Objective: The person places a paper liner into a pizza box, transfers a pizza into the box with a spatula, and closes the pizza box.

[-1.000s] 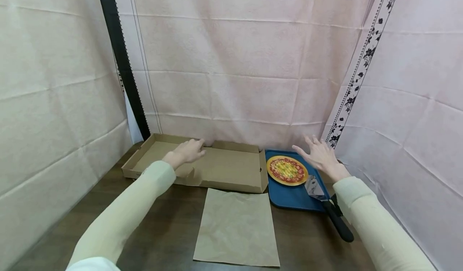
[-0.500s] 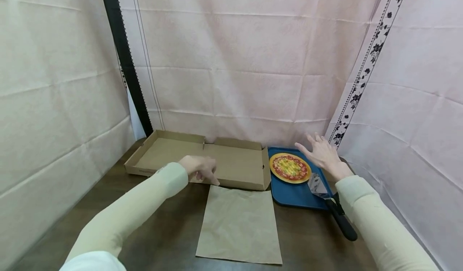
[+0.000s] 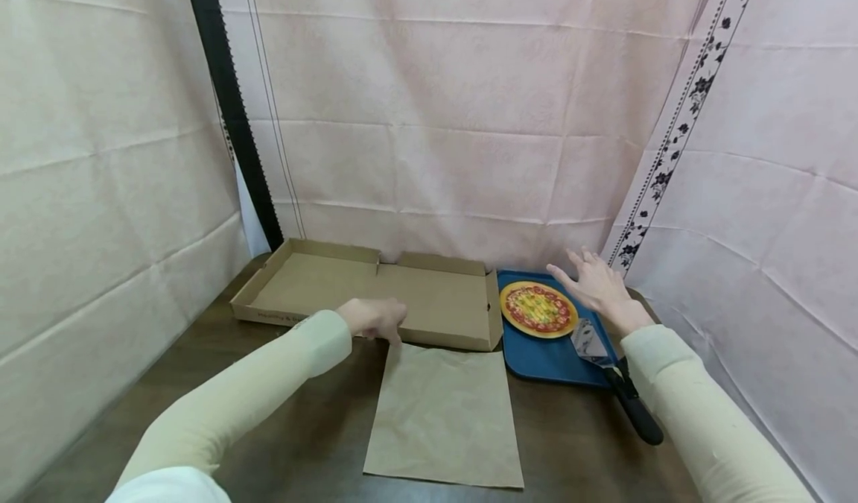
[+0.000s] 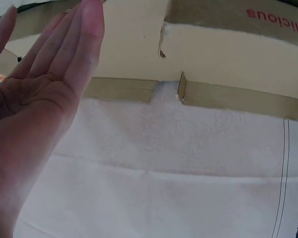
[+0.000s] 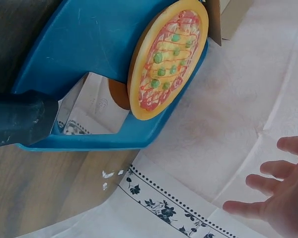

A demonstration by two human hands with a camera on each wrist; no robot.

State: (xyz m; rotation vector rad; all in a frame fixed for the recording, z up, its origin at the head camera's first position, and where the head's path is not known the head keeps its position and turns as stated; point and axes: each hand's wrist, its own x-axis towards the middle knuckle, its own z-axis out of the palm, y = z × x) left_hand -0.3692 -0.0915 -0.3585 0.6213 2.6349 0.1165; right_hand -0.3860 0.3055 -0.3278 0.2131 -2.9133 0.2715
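My left hand (image 3: 374,318) reaches down to the back left corner of a sheet of brown paper (image 3: 442,421), its fingertips right at that corner. The left wrist view shows the fingers (image 4: 64,47) fairly straight. An open, flat cardboard pizza box (image 3: 442,298) lies just behind the paper. My right hand (image 3: 593,283) hovers with spread fingers over the far right side of a blue tray (image 3: 543,369), holding nothing. On that tray lies a round pizza (image 3: 538,309). A metal pizza server (image 3: 590,343) with a black handle (image 3: 633,406) leans over the tray's right edge.
The things lie on a dark wooden table (image 3: 302,436). Pale cloth (image 3: 436,115) hangs behind and on both sides, close to the box and tray. Small white bits (image 5: 107,174) lie beside the tray in the right wrist view.
My left hand has moved from over the pizza box towards me and down to the paper's back left corner. The right hand has stayed nearly still; the view has shifted slightly.
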